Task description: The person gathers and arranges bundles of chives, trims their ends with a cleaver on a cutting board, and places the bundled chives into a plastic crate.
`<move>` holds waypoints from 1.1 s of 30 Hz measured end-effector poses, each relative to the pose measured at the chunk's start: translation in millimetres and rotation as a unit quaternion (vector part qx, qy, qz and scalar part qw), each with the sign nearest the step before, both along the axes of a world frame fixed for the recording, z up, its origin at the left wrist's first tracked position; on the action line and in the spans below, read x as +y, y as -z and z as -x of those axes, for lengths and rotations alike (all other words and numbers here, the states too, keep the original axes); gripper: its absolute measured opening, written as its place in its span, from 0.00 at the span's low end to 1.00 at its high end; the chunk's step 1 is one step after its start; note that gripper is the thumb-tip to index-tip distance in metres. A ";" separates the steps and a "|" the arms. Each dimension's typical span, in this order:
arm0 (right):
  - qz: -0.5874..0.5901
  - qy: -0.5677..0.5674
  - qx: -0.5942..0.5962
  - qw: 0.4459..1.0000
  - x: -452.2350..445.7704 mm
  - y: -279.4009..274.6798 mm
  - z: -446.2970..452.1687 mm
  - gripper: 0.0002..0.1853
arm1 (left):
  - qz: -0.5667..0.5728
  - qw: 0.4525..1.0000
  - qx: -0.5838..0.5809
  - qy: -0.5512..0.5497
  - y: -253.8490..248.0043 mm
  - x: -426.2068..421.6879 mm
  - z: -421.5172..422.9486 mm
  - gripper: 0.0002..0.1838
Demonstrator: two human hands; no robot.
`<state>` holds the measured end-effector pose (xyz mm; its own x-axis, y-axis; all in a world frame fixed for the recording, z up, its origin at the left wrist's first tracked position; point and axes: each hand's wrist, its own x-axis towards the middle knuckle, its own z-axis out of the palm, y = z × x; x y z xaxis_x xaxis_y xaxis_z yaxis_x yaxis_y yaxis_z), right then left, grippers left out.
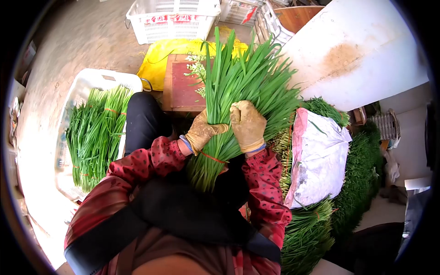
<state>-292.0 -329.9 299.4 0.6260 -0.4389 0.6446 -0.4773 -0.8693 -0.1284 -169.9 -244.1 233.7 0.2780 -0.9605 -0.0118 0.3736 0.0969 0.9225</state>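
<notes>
A large bunch of garlic chives rests over my lap, its leaves fanning out away from me. A red band circles it near the stem end, which points toward my body. My left hand, in a soiled tan glove, is wrapped round the bunch from the left, thumb across the top. My right hand, gloved alike, is closed in a fist against the leaves on the right side; its fingertips are partly hidden. Behind the bunch, a wooden block with a reddish top carries pale trimmings.
On the left stands a white crate with banded chive bunches. Another white crate sits beyond a yellow sack. At my right, a white sack lies over more chives. A stained white board leans behind.
</notes>
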 end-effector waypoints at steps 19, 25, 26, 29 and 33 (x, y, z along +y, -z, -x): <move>-0.684 -0.117 -0.292 0.659 39.4 53.9 60.4 0.33 | 0.023 0.928 0.356 0.110 53.1 -13.7 -66.3 0.19; -0.669 -0.108 -0.352 0.645 30.8 105.2 13.9 0.34 | 0.062 0.964 0.241 0.090 56.1 -20.0 -67.6 0.34; -0.671 -0.112 -0.346 0.646 31.4 92.6 10.6 0.34 | 0.065 0.974 0.202 0.085 16.3 -7.7 -65.4 0.39; -0.550 -0.027 -0.241 0.799 46.2 43.4 -4.6 0.34 | 0.058 0.997 0.023 0.047 10.8 4.1 -50.0 0.45; -0.399 0.039 -0.213 0.891 52.7 57.6 -11.8 0.35 | 0.033 0.997 0.072 0.009 -0.8 2.9 -42.6 0.36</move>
<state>-280.2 -277.3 241.8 0.3477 -0.8951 0.2792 -0.2920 -0.3864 -0.8749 -127.3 -241.3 234.4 0.2614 -0.9651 0.0134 0.5037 0.1482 0.8510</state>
